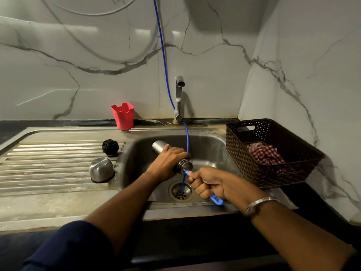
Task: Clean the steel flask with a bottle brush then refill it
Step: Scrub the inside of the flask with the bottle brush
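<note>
Low and right of centre, your right hand [210,185] grips the blue bottle brush handle [215,199], its stem entering the flask's mouth. Just above, mid-frame, your left hand [169,162] wraps the steel flask [159,146], held tilted over the sink [207,151]. Left, on the drainboard, stand the steel cup [101,170] and black stopper [110,147]; behind, the tap [179,98].
</note>
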